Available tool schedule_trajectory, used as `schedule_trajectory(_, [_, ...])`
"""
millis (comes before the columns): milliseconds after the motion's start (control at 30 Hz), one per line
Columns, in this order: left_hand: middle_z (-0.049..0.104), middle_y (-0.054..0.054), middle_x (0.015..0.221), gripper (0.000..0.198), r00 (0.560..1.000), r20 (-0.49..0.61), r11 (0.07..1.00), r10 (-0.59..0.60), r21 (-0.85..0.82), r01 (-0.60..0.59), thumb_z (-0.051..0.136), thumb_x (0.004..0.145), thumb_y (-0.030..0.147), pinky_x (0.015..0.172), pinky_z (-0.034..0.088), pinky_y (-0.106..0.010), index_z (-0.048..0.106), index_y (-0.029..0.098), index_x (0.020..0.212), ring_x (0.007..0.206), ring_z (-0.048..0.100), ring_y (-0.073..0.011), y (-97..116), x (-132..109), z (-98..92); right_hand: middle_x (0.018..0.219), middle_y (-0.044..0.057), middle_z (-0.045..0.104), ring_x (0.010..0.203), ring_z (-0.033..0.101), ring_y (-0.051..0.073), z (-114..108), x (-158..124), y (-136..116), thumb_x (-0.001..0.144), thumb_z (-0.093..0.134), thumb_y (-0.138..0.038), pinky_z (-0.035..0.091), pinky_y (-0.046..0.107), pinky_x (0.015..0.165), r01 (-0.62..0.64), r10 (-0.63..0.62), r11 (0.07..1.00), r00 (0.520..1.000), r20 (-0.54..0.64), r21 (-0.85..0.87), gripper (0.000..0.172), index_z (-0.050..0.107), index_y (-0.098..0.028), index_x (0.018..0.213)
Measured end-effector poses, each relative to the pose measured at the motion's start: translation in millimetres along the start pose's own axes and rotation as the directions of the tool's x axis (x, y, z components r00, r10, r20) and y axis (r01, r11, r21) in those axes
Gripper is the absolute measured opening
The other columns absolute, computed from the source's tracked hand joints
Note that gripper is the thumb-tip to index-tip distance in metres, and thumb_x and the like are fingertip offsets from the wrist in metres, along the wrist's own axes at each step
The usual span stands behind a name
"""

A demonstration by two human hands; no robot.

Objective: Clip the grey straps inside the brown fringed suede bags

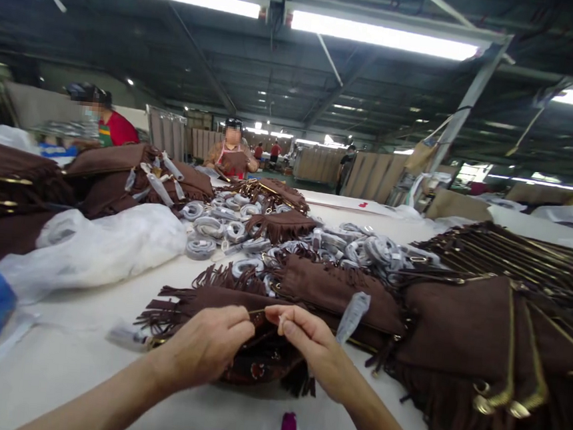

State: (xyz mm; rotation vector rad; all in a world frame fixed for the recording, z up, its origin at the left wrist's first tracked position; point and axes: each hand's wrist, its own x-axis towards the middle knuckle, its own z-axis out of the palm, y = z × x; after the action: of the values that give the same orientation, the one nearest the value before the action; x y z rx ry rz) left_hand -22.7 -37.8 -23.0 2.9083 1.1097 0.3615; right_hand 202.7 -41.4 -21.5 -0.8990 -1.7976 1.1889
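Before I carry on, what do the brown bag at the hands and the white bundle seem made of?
Brown bag: matte, possibly suede or synthetic, from its dull surface and cut fringe. White bundle: probably thin plastic, being translucent and wrinkled.

No readable text comes up anywhere here, not one word or number! Out on the far part of the white table (390, 231) sits a small red mark (362, 204), too tiny to make out as letters, and nearer, on the wrapped grey coils (200, 253), any print is too small and blurred to read
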Motion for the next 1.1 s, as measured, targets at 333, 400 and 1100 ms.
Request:
schedule_trajectory(333, [0.073, -0.007, 0.107, 0.033, 0.995, 0.044, 0.87, -0.093, -0.482, 0.102, 0.041, 0.085, 0.009, 0.087, 0.05, -0.03, 0.07, 0.019, 0.098, 0.096, 0.067, -0.0228, 17, 42, 56.1, 0.098, 0.006, 0.067, 0.096, 0.059, 0.021, -2, -5, 3, 0.092, 0.05, -0.042, 0.043, 0.033, 0.089, -0.043, 0.04, 0.997, 0.998, -0.052, -0.07, 0.027, 0.059, -0.019, 0.081])
schedule_trajectory(400, [0.073, -0.005, 0.108, 0.036, 0.995, 0.06, 0.831, -0.085, -0.546, 0.104, 0.043, 0.081, 0.006, 0.089, 0.049, -0.03, 0.069, 0.021, 0.101, 0.099, 0.066, -0.0228, 16, 47, 52.6, 0.095, 0.006, 0.067, 0.094, 0.059, 0.02, -3, -6, 4, 0.092, 0.049, -0.041, 0.043, 0.032, 0.087, -0.049, 0.045, 0.996, 0.997, -0.06, -0.071, 0.027, 0.06, -0.018, 0.084])
schedule_trajectory(1100, [0.073, -0.004, 0.092, 0.03, 0.988, 0.072, 0.837, -0.134, -0.525, 0.152, 0.04, 0.09, 0.016, 0.081, 0.049, -0.027, 0.068, 0.019, 0.08, 0.089, 0.066, -0.0206, 13, 61, 67.4, 0.073, -0.001, 0.062, 0.072, 0.056, 0.013, -14, 0, 19, 0.092, 0.049, -0.024, 0.04, 0.023, 0.069, -0.069, 0.052, 0.985, 0.993, -0.109, -0.159, 0.021, 0.061, -0.017, 0.077])
